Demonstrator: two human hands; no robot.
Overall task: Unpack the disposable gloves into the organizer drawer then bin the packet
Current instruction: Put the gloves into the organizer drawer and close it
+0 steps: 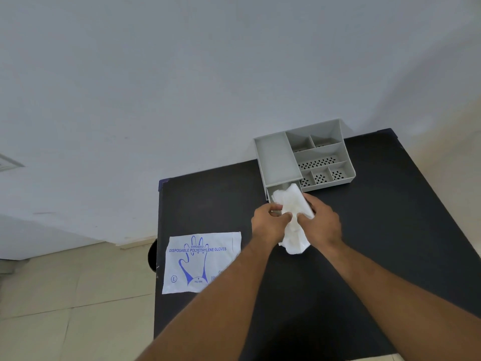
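Note:
A grey organizer [276, 157] stands at the back of the black table [390, 230], its small drawer [273, 190] pulled open at the front left. A bunch of clear white disposable gloves [292, 204] lies partly in the drawer and hangs down toward me. My left hand [269, 222] and my right hand [321, 221] both grip the bunch just in front of the drawer. The flat white glove packet [201, 261] with blue print lies on the table's left edge, apart from both hands.
The organizer's open compartments [320, 162] with perforated floors sit right of the drawer. A dark round object [152, 256] shows on the floor just left of the table. A pale wall rises behind, and tiled floor [65, 295] lies to the left.

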